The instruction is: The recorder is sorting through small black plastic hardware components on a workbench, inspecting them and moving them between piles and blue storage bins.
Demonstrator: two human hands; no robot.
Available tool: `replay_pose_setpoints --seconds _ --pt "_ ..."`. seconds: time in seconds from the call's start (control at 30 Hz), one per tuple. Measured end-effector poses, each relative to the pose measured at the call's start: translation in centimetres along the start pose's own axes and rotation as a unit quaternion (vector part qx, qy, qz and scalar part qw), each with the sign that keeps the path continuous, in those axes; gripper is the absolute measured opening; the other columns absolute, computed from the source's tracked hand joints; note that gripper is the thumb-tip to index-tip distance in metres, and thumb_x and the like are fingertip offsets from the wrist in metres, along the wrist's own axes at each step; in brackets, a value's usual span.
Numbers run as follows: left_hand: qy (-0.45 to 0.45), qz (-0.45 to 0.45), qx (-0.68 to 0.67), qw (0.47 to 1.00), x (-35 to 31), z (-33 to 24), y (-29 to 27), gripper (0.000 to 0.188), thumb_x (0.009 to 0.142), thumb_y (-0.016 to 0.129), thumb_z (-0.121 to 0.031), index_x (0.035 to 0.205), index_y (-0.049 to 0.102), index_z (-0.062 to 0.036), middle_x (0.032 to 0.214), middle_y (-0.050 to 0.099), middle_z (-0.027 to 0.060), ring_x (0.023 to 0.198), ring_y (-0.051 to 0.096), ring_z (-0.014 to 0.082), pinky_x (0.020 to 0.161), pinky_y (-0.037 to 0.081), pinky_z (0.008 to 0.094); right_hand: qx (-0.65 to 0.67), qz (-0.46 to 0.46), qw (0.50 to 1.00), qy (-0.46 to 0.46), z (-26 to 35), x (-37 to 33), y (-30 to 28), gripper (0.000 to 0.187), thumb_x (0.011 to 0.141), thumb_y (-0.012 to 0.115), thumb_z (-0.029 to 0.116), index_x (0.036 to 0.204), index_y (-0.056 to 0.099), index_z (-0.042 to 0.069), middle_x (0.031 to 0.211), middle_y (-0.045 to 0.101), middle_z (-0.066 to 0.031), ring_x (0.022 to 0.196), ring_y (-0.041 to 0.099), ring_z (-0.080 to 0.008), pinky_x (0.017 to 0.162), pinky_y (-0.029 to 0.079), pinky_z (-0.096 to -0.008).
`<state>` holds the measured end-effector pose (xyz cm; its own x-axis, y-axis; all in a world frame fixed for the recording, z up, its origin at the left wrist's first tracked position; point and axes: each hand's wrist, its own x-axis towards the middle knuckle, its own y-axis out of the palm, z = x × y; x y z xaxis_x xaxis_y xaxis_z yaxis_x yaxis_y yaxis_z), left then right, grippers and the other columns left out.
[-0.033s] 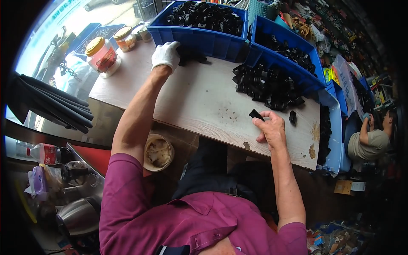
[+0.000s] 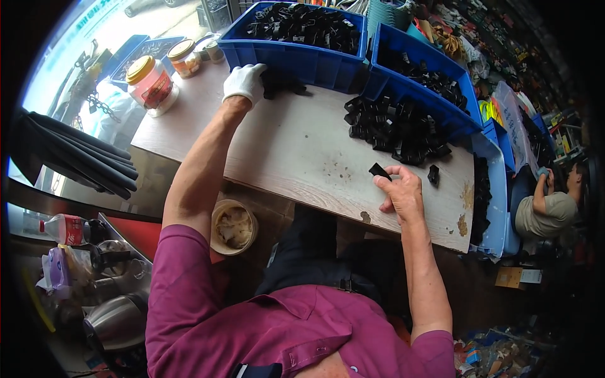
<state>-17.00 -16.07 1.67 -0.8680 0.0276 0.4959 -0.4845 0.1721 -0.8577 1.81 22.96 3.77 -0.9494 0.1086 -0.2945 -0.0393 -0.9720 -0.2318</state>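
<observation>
Table [image 2: 302, 157] at frame centre, two bins [image 2: 296, 50] [image 2: 428, 82] along its upper edge holding parts, parts pile [image 2: 394, 129] right of centre below the right bin, jars [image 2: 151, 82] upper left, bowl [image 2: 233, 227] below the table's near edge, kettle [image 2: 116, 321] lower left.

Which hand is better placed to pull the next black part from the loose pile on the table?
Right. The bare right hand rests beside the pile of black parts, already pinching one; the gloved left hand is across the table at the blue bin.
</observation>
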Motion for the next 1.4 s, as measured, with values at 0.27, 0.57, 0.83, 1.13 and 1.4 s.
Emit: replay_pose_setpoints --seconds 0.27,0.57,0.83,1.13,1.4 --pt "0.050 0.066 0.054 0.995 0.3 -0.6 0.5 0.018 0.093 0.063 -0.020 0.105 0.073 -0.0123 0.101 0.074 0.0159 0.095 0.072 0.0382 0.083 0.058 0.0491 0.003 -0.026 1.000 -0.010 -0.5 -0.4 -0.7 0.034 0.083 0.081 0.013 0.108 0.065 -0.002 0.059 0.057 -0.0005 0.038 0.046 -0.0074 0.035 0.043 -0.0254" --pt "-0.005 -0.066 -0.178 0.982 -2.4 -0.3 -1.0 0.033 0.094 0.063 -0.015 0.124 0.074 -0.0218 0.109 0.074 0.0154 0.097 0.071 0.0339 0.087 0.056 0.0411 0.050 0.008 0.999 -0.011 -0.1 -0.2 -0.7 0.040 0.083 0.083 0.022 0.108 0.063 -0.002 0.058 0.054 0.0011 0.041 0.050 -0.0077 0.039 0.049 -0.0265" --pt "0.052 -0.029 -0.436 0.898 -9.4 -11.6 -2.8 0.018 0.090 0.067 0.000 0.107 0.074 -0.0034 0.097 0.073 0.0127 0.084 0.073 0.0225 0.077 0.057 0.0311 0.171 -0.041 0.984 0.002 -1.3 0.0 -6.9 0.040 0.084 0.082 0.019 0.112 0.060 0.000 0.050 0.049 0.0008 0.043 0.058 -0.0136 0.052 0.061 -0.0371" --pt "0.146 -0.028 -0.230 0.962 -11.5 -13.4 -3.5 0.004 0.087 0.068 -0.010 0.090 0.071 -0.0083 0.091 0.071 0.0098 0.090 0.066 0.0337 0.081 0.055 0.0419 0.209 -0.375 0.903 -0.003 -3.2 1.4 -18.3 0.031 0.086 0.082 0.023 0.106 0.066 0.004 0.052 0.048 -0.0012 0.050 0.059 -0.0168 0.055 0.064 -0.0412" --pt "0.188 0.003 -0.197 0.962 -10.9 -15.3 -3.0 0.004 0.087 0.069 -0.011 0.090 0.070 -0.0094 0.093 0.072 0.0079 0.090 0.067 0.0327 0.079 0.056 0.0422 0.094 -0.234 0.964 0.079 -1.6 1.1 -12.5 0.045 0.079 0.090 0.028 0.105 0.061 0.006 0.060 0.052 -0.0006 0.043 0.053 -0.0129 0.046 0.058 -0.0338"
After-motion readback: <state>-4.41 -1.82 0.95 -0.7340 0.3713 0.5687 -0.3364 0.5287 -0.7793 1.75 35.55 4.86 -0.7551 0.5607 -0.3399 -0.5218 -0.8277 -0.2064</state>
